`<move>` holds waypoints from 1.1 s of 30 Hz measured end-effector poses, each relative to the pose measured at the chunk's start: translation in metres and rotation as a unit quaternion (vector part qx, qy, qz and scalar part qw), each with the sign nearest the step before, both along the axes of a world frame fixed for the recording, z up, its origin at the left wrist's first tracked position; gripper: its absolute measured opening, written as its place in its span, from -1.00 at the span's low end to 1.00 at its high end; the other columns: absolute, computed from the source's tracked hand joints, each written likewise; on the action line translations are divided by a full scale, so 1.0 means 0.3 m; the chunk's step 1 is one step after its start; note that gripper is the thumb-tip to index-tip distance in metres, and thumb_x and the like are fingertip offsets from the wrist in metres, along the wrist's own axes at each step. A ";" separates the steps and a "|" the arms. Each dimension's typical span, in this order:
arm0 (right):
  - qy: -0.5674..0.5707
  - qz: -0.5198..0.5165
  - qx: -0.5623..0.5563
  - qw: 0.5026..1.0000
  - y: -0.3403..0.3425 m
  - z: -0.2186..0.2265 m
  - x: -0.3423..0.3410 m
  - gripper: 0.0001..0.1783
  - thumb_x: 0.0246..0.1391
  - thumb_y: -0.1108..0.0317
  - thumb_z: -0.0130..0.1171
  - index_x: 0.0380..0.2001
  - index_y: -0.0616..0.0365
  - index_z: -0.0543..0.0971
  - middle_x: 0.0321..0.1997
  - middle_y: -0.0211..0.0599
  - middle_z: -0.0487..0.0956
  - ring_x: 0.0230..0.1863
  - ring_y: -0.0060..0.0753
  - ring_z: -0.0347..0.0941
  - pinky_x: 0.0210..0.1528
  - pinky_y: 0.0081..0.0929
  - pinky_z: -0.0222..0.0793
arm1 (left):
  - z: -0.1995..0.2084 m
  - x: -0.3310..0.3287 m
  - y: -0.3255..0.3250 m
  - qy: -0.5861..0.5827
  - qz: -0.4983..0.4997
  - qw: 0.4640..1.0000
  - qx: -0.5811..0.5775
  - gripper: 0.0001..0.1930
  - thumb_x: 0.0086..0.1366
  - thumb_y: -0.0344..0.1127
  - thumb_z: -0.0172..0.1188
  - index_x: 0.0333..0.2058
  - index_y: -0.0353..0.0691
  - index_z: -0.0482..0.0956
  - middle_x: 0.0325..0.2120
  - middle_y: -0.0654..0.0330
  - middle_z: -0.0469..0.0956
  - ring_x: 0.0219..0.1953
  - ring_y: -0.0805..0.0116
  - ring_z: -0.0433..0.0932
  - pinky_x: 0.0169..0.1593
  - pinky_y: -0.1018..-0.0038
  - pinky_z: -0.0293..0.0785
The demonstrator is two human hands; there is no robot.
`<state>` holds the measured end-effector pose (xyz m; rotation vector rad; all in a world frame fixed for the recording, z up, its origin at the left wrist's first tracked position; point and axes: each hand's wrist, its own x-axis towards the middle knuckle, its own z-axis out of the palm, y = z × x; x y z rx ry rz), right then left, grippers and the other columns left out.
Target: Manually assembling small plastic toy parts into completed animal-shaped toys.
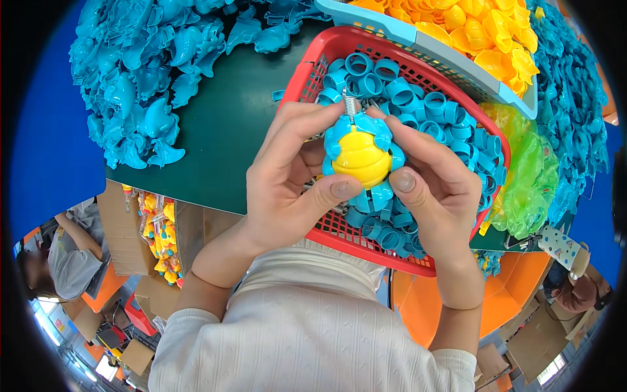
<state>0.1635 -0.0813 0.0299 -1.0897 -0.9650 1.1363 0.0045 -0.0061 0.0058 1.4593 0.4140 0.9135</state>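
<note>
Between my two hands is a small blue toy figure with a round yellow belly. A metal coil spring sticks up from its top end. My left hand grips the figure's left side, thumb on the lower edge of the belly and fingers curled behind. On the other side my right hand closes round it, thumb near the lower right and forefinger at the upper right. Below the figure stands a red basket full of blue plastic rings. The hidden fingertips and the figure's back cannot be seen.
Blue moulded shells lie heaped on the dark green table at left. Behind the red basket, a light blue basket borders yellow shells. A green plastic bag and more blue parts sit at right. Cardboard boxes stand below left.
</note>
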 end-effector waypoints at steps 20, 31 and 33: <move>-0.141 0.019 0.013 0.990 0.004 -0.007 -0.011 -0.32 -0.13 0.36 0.29 0.08 0.34 0.30 0.12 -0.08 0.35 0.02 -0.43 0.36 -0.02 -0.55 0.33 | 0.005 0.032 -0.002 -0.038 0.006 0.991 -0.126 -0.37 0.12 -0.48 0.19 0.13 -0.32 0.08 0.00 0.10 0.18 0.02 0.31 0.36 0.01 0.45 0.40; -0.278 -0.049 0.090 0.955 -0.011 0.001 0.036 -0.41 -0.19 0.45 0.30 -0.02 0.34 0.37 -0.05 -0.08 0.44 -0.07 -0.30 0.39 -0.10 -0.49 0.33 | 0.052 -0.011 -0.007 -0.007 -0.061 0.949 -0.308 -0.39 0.09 -0.51 0.20 0.12 -0.32 0.16 0.01 0.08 0.26 -0.04 0.40 0.38 -0.04 0.54 0.42; -0.268 -0.062 0.099 0.956 -0.010 0.003 0.037 -0.44 -0.22 0.48 0.31 -0.06 0.31 0.43 -0.09 -0.08 0.48 -0.14 -0.33 0.42 -0.22 -0.55 0.39 | 0.003 -0.014 0.013 0.005 -0.022 0.999 -0.033 -0.36 -0.01 -0.49 0.30 0.08 -0.30 0.26 -0.08 0.13 0.33 -0.18 0.51 0.40 -0.19 0.66 0.44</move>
